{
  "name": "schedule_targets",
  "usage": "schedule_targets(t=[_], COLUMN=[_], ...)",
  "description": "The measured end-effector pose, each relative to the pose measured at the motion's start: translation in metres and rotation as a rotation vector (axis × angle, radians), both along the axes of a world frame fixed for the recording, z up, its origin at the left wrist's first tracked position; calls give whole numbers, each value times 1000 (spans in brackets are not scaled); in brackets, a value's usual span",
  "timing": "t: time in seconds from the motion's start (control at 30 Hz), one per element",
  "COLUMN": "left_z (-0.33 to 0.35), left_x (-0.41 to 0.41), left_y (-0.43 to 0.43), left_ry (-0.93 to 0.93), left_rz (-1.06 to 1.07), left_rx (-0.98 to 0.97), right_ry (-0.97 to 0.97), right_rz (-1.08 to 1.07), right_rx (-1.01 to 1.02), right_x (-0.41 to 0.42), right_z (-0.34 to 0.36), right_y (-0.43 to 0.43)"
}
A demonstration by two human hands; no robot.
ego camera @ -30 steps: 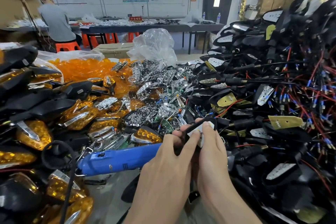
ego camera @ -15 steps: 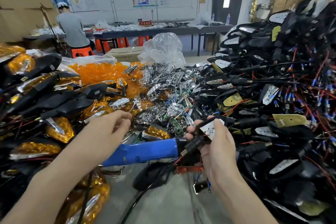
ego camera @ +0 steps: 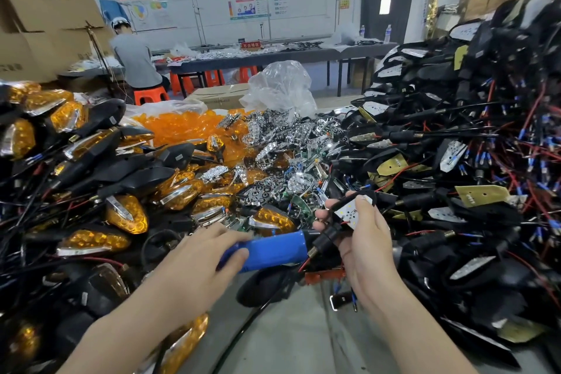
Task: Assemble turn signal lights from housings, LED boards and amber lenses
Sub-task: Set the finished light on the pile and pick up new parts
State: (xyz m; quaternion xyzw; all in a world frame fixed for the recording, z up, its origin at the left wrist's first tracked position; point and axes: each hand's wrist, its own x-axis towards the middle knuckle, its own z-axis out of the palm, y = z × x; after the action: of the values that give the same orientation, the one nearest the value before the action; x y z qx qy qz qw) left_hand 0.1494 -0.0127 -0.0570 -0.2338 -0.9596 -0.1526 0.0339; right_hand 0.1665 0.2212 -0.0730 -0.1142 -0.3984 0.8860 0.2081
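Two bare hands work over the counter (ego camera: pixel 291 340), whose only bare grey patch lies nearest, between the forearms. The left hand (ego camera: pixel 194 270) lies on one blue power screwdriver (ego camera: pixel 267 250): its thumb presses the near side of the barrel and the fingers (ego camera: pixel 212 229) curl over the far side, so the tool sits in a closing grip, not yet lifted clear of the heap. Just to its right, the right hand (ego camera: pixel 361 240) holds one black housing (ego camera: pixel 355 200) with a white LED board (ego camera: pixel 350 212) seated in it. The thumb lies flat on top of the board, the other fingertips wrap the housing from the left, and its black stalk hangs down across the palm, touching the screwdriver's nose.

Farther out there are far too many parts to count. Finished lights (ego camera: pixel 124 212) with amber faces pile up on the left; a tall tangle of wired housings (ego camera: pixel 473 146) rises on the right. Between them lie chrome reflectors (ego camera: pixel 282 143), and behind those a heap of loose amber lenses (ego camera: pixel 182 124) and one crumpled clear bag (ego camera: pixel 280 88).

At the far tables one person in a grey shirt (ego camera: pixel 135 58) sits on an orange stool (ego camera: pixel 150 94), back turned. I count three more orange stools.
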Motion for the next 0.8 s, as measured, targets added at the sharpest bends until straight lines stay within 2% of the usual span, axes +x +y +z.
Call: schedule_targets(t=[0.13,0.27,0.5,0.6,0.7,0.8], left_z=[8,15,13,13,1,-11], left_x=[-4,-27,-54,-32,18,32], left_y=[-3,-4,9,14,28,40], left_ry=[-109,-143,-141,145,449,646], left_rz=[12,171,217,300,195,46], left_rx=[71,140,3,183,447,401], right_ry=[4,3,-6,-7,0,2], right_rz=[4,20,35,30,35,32], right_rx=[9,8,27,23,17,29], right_x=[0,0,-1,-2,-3,-3], right_z=[-2,-2,-3,-4,-6,-8], right_y=[1,1,1,0,1,1])
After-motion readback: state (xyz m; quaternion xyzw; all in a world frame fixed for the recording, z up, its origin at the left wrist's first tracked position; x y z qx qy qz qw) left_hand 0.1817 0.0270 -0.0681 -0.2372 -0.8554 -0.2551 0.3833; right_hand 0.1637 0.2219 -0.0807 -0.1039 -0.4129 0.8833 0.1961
